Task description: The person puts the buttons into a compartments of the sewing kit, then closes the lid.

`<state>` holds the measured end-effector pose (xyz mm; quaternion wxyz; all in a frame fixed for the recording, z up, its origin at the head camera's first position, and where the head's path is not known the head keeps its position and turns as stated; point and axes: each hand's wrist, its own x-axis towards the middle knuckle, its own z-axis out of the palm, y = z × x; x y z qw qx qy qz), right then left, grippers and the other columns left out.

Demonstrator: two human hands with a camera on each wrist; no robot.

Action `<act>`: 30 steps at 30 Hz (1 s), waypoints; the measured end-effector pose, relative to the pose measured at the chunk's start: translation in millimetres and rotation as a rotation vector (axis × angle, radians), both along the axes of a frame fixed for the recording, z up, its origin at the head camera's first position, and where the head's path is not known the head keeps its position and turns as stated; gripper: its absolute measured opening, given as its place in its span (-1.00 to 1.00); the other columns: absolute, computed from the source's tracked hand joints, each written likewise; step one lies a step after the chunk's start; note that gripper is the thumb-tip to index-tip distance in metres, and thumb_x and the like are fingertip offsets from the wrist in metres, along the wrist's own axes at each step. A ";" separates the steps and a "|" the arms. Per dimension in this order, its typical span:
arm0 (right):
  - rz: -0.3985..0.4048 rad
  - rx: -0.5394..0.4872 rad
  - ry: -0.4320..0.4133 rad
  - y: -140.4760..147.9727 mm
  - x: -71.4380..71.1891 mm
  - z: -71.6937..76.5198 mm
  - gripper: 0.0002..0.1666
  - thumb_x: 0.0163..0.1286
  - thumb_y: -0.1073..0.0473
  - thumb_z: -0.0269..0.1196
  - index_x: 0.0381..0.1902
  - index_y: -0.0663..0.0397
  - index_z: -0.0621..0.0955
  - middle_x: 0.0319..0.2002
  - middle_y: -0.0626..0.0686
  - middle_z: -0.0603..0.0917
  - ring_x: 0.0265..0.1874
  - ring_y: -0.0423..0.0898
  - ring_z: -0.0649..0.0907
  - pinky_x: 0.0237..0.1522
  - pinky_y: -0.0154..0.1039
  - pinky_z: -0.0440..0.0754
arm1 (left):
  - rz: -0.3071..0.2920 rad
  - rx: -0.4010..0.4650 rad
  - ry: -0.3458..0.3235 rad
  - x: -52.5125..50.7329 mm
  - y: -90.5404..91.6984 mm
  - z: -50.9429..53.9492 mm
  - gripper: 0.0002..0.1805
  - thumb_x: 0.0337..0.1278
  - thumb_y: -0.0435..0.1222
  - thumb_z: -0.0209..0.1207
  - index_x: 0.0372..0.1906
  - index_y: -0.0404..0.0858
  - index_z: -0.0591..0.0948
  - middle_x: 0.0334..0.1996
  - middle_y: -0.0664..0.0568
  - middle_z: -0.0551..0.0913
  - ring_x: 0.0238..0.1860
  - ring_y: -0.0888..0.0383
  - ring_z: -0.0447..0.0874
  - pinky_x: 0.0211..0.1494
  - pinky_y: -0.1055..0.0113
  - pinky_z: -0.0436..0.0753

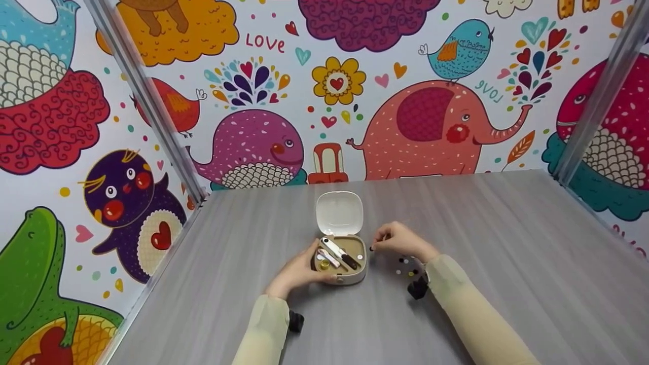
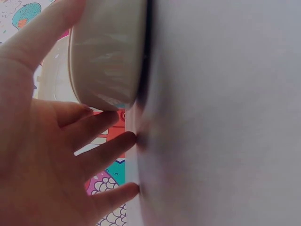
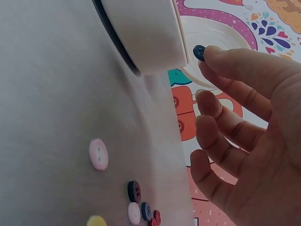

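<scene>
A small white sewing box (image 1: 357, 277) stands on the table with its lid (image 1: 339, 215) raised at the back. My left hand (image 1: 298, 268) holds its left side, thumb at the front and fingers along the far side. Inside lie a white tool with a dark end (image 1: 334, 248), a smaller white and pink item, a round gold-coloured piece (image 1: 324, 264) and a pale button (image 1: 360, 257) in the right compartment. Just right of the box, my right hand (image 1: 403, 241) pinches a dark button (image 3: 199, 52) between thumb and index finger; its other fingers are bent loosely.
Several loose buttons, among them a pink button (image 3: 99, 154) and a black button (image 3: 134, 191), lie on the grey table (image 1: 243, 228) near the right wrist. Walls printed with cartoon animals (image 1: 258, 147) stand behind the table and at both sides.
</scene>
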<state>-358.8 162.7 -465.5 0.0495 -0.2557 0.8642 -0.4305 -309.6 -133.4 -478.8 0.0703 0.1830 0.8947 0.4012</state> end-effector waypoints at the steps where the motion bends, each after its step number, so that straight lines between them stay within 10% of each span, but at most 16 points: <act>1: 0.001 0.005 0.009 -0.5 -0.4 -0.3 -0.92 0.13 0.23 0.38 -0.44 0.15 0.71 -0.51 -0.09 0.63 -0.54 -0.20 0.50 -0.51 -0.32 0.46 | -0.002 0.001 0.003 -0.2 0.3 0.0 0.24 -0.19 0.04 0.48 0.50 -0.40 0.04 0.41 -0.38 0.17 0.36 -0.27 0.22 0.35 -0.09 0.27; 30: 0.004 0.017 0.074 -29.5 -2.3 -5.0 -0.91 0.08 0.18 0.41 -0.49 0.08 0.73 -0.39 -0.07 0.51 -0.34 -0.14 0.45 -0.25 -0.19 0.41 | -0.008 0.063 -0.027 -0.8 0.1 -1.9 0.26 -0.22 0.03 0.49 0.51 -0.38 0.01 0.45 -0.30 0.12 0.40 -0.20 0.16 0.38 -0.06 0.22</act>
